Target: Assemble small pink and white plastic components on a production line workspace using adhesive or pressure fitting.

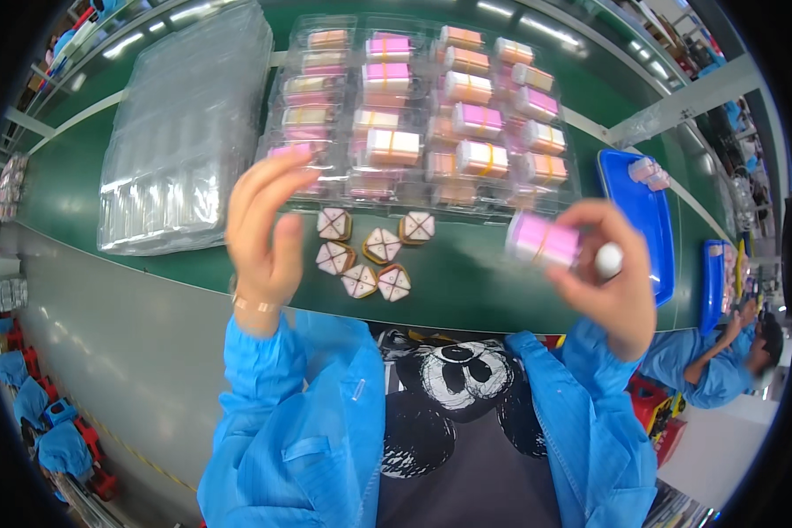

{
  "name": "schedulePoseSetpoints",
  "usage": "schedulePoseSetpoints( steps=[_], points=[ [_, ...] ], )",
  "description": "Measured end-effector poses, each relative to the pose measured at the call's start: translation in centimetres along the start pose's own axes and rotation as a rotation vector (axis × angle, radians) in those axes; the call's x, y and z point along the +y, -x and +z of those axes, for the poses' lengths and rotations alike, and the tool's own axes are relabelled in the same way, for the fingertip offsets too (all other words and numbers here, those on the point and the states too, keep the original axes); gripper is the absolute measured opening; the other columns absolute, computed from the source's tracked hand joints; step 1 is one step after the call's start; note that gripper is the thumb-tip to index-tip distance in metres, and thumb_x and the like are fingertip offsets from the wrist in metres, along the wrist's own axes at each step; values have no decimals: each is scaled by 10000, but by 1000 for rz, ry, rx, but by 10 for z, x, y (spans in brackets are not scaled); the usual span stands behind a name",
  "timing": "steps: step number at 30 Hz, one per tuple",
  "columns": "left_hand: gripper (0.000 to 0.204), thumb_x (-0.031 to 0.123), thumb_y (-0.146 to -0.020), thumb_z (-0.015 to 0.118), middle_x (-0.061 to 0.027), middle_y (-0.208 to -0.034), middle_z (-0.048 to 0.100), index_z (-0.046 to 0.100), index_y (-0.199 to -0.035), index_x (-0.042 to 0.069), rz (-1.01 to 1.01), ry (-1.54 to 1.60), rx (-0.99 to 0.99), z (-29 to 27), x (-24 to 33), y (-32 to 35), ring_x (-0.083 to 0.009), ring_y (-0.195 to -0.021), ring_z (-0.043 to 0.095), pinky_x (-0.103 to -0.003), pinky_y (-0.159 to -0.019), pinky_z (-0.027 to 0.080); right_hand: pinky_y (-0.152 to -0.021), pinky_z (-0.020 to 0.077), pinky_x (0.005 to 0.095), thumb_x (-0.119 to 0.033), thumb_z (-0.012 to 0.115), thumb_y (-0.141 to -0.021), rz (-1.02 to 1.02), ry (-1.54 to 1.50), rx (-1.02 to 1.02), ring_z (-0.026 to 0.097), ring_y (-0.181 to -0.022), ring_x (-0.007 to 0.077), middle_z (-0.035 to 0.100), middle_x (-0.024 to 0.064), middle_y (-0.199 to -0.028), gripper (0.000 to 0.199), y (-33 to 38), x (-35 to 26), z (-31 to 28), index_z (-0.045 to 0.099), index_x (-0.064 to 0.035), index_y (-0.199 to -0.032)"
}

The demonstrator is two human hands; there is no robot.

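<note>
My left hand (268, 233) is raised over the table's near edge, fingers stretched and thumb apart, holding nothing. Its fingertips overlap the left side of the clear plastic trays (418, 195) in the picture. In my right hand (614, 286) is a pink and white block (544, 240) with a yellow band around it, gripped between thumb and fingers and slightly blurred. A small white round piece (609, 260) shows among the same fingers; its kind is unclear. Between my hands several small blocks (382, 245) stand on the green table, their white tops crossed by dark lines.
Banded pink, white and orange blocks (477, 119) fill the clear trays. A tall stack of clear plastic trays (180, 123) stands at left. To the right lies a blue tray (663, 238) with a few wrapped pieces. A co-worker (717, 356) sits at far right.
</note>
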State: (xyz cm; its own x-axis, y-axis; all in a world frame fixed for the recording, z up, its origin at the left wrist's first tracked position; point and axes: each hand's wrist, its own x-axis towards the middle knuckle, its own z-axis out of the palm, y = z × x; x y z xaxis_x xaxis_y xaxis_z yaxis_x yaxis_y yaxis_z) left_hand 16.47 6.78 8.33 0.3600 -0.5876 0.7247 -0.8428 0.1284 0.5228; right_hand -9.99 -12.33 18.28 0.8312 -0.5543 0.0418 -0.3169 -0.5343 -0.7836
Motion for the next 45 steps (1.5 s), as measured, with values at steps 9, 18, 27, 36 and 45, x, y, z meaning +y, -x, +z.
schedulePoseSetpoints(
  steps=[9,18,27,36,45],
  points=[
    [201,148,-901,527,-140,-1054,647,647,-961,-2,-205,-61,-41,-12,12,50,-279,-966,603,-359,-864,450,-703,493,349,-157,758,-701,74,251,118,627,-794,283,625,106,-911,327,28,92,53,675,-63,-1003],
    [156,66,-857,566,-136,-1085,638,650,-977,11,-81,-183,-144,26,18,-4,-287,-1017,587,-359,-886,445,-698,488,340,-138,761,-702,117,239,120,610,-808,262,571,70,-931,354,28,92,57,674,-111,-1044],
    [814,234,-846,659,-237,-1474,224,163,-1433,-36,-320,569,-956,83,112,16,-371,-1369,253,-419,-1105,267,-499,334,207,-106,702,-798,-171,-349,400,400,-533,21,518,71,-972,265,39,106,35,649,1,-1035],
    [572,22,-781,673,-141,-1250,565,467,-1313,50,-373,529,-498,186,84,65,-300,-1167,548,-360,-991,429,-417,298,220,-218,436,-971,-189,-979,698,387,-458,92,530,97,-750,253,30,109,39,530,-5,-872],
    [433,41,-737,729,-120,-1048,617,577,-1141,47,-346,514,-430,191,81,66,-276,-958,619,-332,-826,506,-390,289,233,-248,430,-970,-318,-1013,478,385,-435,105,511,108,-647,297,37,112,48,530,13,-870]
  ],
)
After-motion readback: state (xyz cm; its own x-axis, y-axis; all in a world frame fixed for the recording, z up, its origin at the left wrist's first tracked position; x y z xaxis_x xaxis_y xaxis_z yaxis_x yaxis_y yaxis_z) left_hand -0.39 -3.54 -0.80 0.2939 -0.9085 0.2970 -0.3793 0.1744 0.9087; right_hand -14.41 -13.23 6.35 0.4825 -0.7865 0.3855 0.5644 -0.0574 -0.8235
